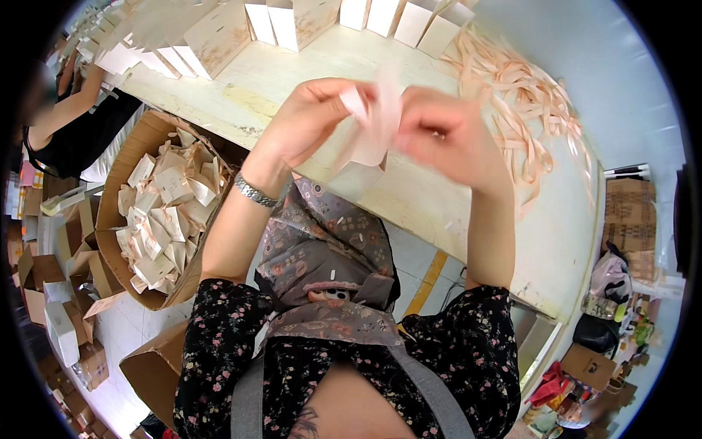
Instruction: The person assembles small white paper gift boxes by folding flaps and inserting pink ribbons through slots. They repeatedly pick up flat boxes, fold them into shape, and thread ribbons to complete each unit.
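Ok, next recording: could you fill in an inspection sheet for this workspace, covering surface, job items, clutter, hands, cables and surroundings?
Surface: pale worktable, yellowish marks toward its far left.
Job's things: pale piece between the hands, blurred; upright pale packages along the far side; peach ribbons at the right.
Clutter: ribbons tangled in a loose heap; open carton at the left, full of jumbled paper pieces.
Grips: left grip pinches the pale piece; right grip beside it, too blurred to judge.
Cables: nothing seen clearly.
Surroundings: another person at the left; cardboard boxes at the lower left.
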### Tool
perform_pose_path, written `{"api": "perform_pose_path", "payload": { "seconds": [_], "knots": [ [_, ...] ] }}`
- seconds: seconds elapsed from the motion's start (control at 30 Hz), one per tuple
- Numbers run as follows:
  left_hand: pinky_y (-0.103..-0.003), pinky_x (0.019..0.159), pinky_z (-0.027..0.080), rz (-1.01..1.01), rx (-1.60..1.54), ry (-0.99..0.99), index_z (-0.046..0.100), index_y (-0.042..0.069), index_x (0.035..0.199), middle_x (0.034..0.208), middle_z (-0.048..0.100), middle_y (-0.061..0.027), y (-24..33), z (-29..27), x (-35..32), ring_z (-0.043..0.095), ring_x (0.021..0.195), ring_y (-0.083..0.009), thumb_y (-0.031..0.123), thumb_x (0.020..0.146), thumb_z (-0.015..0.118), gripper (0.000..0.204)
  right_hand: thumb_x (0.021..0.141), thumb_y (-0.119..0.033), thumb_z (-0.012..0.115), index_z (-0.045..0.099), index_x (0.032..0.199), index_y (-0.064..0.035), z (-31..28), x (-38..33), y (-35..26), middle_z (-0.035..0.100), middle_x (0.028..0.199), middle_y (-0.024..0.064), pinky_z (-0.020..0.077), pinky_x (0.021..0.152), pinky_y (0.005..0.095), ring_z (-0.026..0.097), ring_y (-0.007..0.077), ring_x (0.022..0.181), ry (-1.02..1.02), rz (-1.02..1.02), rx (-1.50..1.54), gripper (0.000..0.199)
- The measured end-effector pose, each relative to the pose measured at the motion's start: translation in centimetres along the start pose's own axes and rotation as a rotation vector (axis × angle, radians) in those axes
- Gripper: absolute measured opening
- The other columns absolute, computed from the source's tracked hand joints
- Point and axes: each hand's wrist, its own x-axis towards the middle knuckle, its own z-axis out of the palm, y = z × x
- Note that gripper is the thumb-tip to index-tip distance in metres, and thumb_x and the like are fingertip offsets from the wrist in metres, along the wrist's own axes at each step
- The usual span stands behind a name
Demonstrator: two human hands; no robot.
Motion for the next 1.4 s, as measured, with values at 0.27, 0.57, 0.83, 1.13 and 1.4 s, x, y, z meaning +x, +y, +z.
{"api": "perform_pose_path", "payload": {
  "seconds": [0.27,0.57,0.83,1.13,1.4],
  "knots": [
    [-0.027,0.055,0.048,0.757,1.322,0.004,0.060,0.011,0.084,0.085,0.063,-0.0011,2.0,1.8,-0.2,0.061,0.066,-0.0177,0.002,0.068,0.070,0.021,0.090,-0.010,0.056,0.062,0.112,-0.0017,0.4,2.1,2.9,0.064,0.096,0.0031,0.0451,0.070,0.0234,0.057,0.0087,0.084,-0.065,0.342,0.112,0.024],
    [-0.027,0.069,0.052,0.782,0.974,0.395,0.069,0.001,0.085,0.093,0.065,-0.0082,-2.1,0.7,-2.2,0.063,0.082,-0.0173,-0.007,0.070,0.074,0.018,0.081,-0.001,0.063,0.071,0.087,-0.0063,-0.2,3.7,2.4,0.065,0.093,-0.0003,0.0459,0.063,0.0239,0.056,0.0125,0.082,0.365,-0.456,-1.034,0.011],
    [-0.044,0.107,0.033,0.618,1.192,0.315,0.068,0.006,0.105,0.134,0.044,-0.0206,-3.7,1.4,-4.7,0.043,0.125,-0.0302,0.002,0.074,0.069,0.031,0.076,-0.010,0.071,0.061,0.095,-0.0046,2.1,6.0,3.4,0.064,0.103,0.0129,0.0481,0.079,0.0388,0.059,0.0277,0.085,0.506,-0.406,-0.493,0.022],
    [-0.042,0.110,0.028,0.180,0.609,0.002,0.014,0.007,0.149,0.152,0.025,-0.0152,-4.2,-4.9,5.3,0.024,0.140,-0.0264,0.032,0.092,0.056,0.075,0.068,-0.028,0.082,0.041,0.138,-0.0041,2.9,-5.4,7.1,0.046,0.135,0.0181,0.0340,0.103,0.0425,0.045,0.0288,0.124,0.712,0.266,-0.590,0.084],
    [-0.033,0.089,0.046,-0.187,0.709,-0.110,0.039,0.001,0.139,0.128,0.055,-0.0110,-6.6,-0.4,11.3,0.053,0.113,-0.0186,0.033,0.090,0.060,0.062,0.076,-0.021,0.076,0.046,0.132,-0.0009,5.1,-5.4,10.7,0.052,0.131,0.0158,0.0265,0.108,0.0460,0.042,0.0290,0.128,0.750,0.271,-0.178,0.067]
  ]
}}
